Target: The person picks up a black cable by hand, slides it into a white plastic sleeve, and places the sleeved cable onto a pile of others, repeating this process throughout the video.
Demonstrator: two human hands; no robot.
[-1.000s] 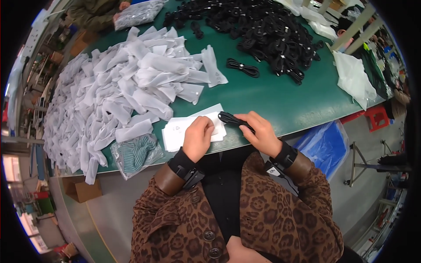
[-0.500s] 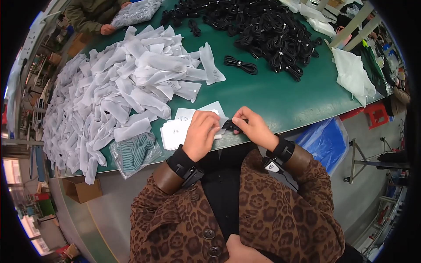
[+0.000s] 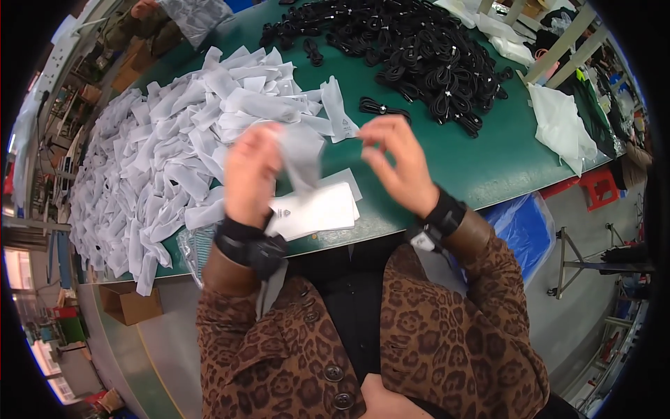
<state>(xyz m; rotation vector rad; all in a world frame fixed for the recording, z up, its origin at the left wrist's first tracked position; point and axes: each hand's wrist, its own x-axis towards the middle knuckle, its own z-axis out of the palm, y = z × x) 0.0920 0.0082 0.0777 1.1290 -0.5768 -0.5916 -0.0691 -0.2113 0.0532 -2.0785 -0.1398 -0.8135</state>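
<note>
My left hand [image 3: 253, 167], smeared by motion, pinches the top of a frosted white bag [image 3: 304, 157] that hangs blurred beside it. The bag looks greyish, but I cannot make out what is in it. Raised on the other side, my right hand [image 3: 399, 164] has its thumb and forefinger apart with nothing between them. Below the hands, a stack of flat white bags [image 3: 317, 213] lies by the table's near edge. One coiled black cable [image 3: 380, 107] rests just beyond my right fingertips.
Filled white bags [image 3: 160, 146] form a big heap on the left of the green table [image 3: 447, 167]. Coiled black cables [image 3: 426, 63] are piled at the far side. A striped item in clear plastic [image 3: 199, 248] lies near the left edge. Across the table, another person's hand [image 3: 144, 8] is at a plastic bag.
My left hand has lifted the bag up and left, off the stack. My right hand has let go of the black cable and risen away. The other person's plastic bag has moved left.
</note>
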